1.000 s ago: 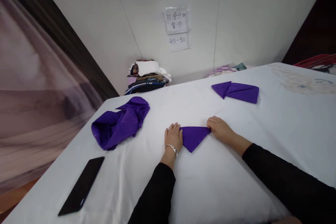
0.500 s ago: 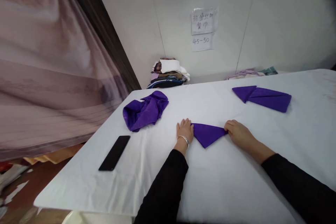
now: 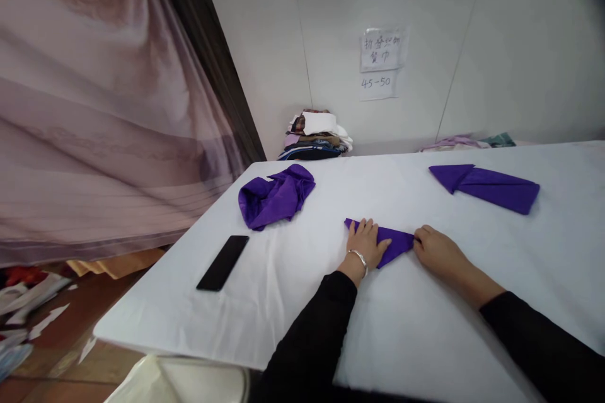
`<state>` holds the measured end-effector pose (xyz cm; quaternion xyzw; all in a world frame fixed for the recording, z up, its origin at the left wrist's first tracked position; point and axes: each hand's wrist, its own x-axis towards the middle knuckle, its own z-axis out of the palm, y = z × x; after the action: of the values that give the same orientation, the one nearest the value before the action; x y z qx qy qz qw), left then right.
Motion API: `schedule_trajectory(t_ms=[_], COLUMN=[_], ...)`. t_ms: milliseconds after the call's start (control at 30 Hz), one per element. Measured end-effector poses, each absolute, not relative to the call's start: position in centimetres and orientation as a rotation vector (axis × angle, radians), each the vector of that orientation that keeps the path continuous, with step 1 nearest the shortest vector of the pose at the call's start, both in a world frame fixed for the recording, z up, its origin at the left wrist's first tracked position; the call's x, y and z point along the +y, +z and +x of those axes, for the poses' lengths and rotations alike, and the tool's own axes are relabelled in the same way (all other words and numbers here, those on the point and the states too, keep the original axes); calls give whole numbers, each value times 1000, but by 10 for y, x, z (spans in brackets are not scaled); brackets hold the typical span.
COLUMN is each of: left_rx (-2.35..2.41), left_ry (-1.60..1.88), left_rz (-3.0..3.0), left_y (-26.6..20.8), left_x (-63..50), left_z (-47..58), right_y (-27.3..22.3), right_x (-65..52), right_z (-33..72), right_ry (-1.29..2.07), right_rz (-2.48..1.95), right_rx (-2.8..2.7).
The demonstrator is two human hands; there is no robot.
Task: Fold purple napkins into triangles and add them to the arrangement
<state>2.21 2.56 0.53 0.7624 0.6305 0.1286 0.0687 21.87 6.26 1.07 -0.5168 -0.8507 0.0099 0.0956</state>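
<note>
A pale panelled wall (image 3: 340,6) closes off this end of the room, with a pinkish curtain (image 3: 94,107) hanging well to the left of both hands and a white-covered table (image 3: 401,327) spread beneath them. From where I stand, the purple triangle (image 3: 397,242) lies flat on the white cover, partly under the left hand (image 3: 365,244) and reaching across to the right hand (image 3: 437,254). The left hand is spread open, palm down on the fabric and gripping nothing; a bracelet (image 3: 360,259) circles its wrist. The right hand has its fingers closed on the triangle's right-hand corner.

To do this well, I'd say, the left palm should bear down evenly so the layers don't creep, while the right fingers keep that corner low and lightly taut; a hard tug would probably skew the edge. How the layers sit under the palm I can't tell.

Beyond the left hand and off to its left is a loose purple heap (image 3: 281,198); nearer the person, also left of that hand, lies a dark flat slab (image 3: 223,262), perhaps a phone. Beyond the right hand rests a folded purple piece (image 3: 498,187) with a pointed end. All three sit apart from the triangle, so the left hand itself seems the main thing covering the work.
</note>
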Motion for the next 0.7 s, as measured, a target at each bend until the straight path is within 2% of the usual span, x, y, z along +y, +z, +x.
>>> schedule_trajectory(t_ms=[400, 700], left_rx=[2128, 2244], left_ry=[327, 342], left_rz=[2046, 2071], left_y=[-6, 1], left_x=[35, 36], left_z=[-3, -10], right_y=[4, 8], right_x=[69, 74], right_z=[216, 217], right_ry=[31, 122], right_rz=[-1724, -1782], right_rx=[-2404, -2323])
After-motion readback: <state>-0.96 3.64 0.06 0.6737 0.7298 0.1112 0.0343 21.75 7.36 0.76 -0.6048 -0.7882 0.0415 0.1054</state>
